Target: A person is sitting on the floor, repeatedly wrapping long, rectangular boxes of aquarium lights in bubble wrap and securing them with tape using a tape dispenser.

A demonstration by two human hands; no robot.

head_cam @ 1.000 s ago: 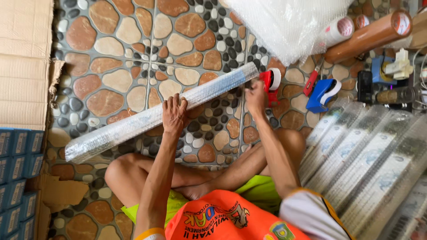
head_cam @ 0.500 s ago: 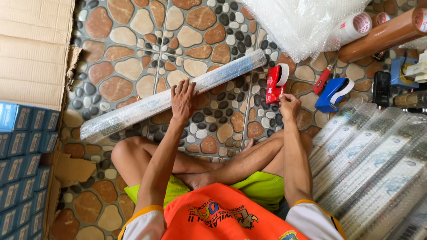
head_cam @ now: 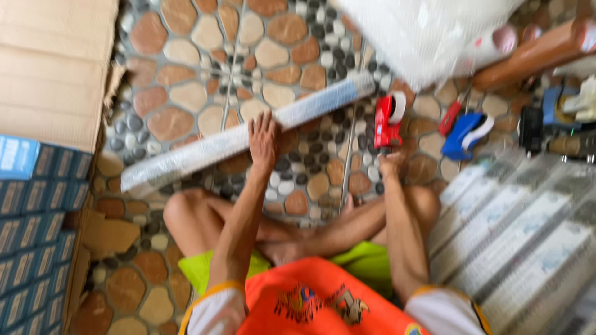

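On pebble floor | left hand (head_cam: 263, 138) flat, fingers spread on bubble-wrapped long box (head_cam: 248, 133) | right hand (head_cam: 392, 164) gripping red tape dispenser (head_cam: 388, 118) | wrap on, taping pending.

Blue tape dispenser (head_cam: 464, 133) on the pebble-pattern floor (head_cam: 205, 68), beside a red-handled tool (head_cam: 450, 116). Brown tape roll (head_cam: 534, 54) at upper right. Bubble wrap sheet (head_cam: 422, 31) along top. Cardboard box flap (head_cam: 53, 62) upper left. Stacked blue cartons (head_cam: 31, 229) at left. Wrapped long packs (head_cam: 521, 236) at right.

Bright, even daylight, soft shadows, motion blur smearing the whole view
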